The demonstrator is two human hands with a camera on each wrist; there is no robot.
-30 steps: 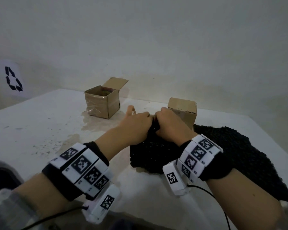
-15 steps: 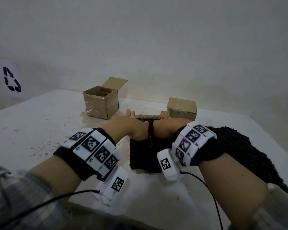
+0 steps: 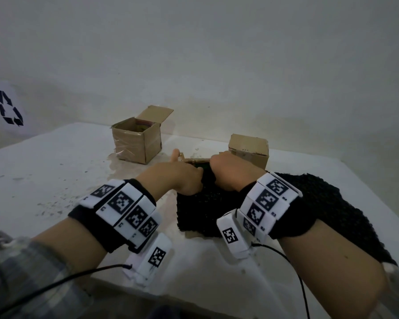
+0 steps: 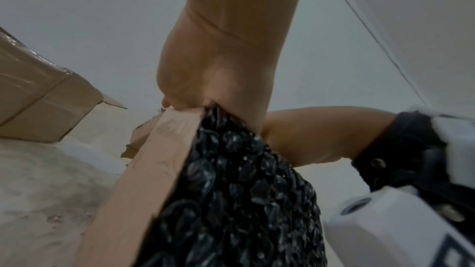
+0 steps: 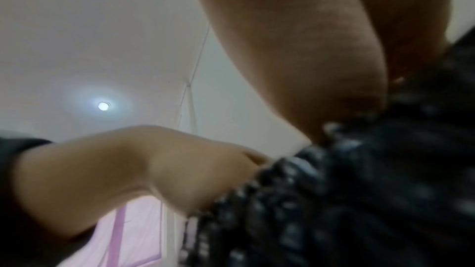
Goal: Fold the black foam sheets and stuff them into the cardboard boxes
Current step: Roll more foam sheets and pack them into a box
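Between two cardboard boxes (image 3: 136, 141) on the counter (image 3: 44, 171), left hand (image 3: 177, 178) and right hand (image 3: 228, 171) grip the black foam sheet (image 3: 203, 210), mid-stuffing; pushing deeper seems next.

Cardboard boxes: three, one open (image 3: 136, 143), one behind the hands (image 3: 249, 148), one under the hands (image 4: 144, 180). Black foam sheets: at least one (image 3: 332, 203); layers cannot be told apart. Hands: two, left (image 3: 177, 178), right (image 3: 230, 171). Recycling sign (image 3: 8, 109): one.
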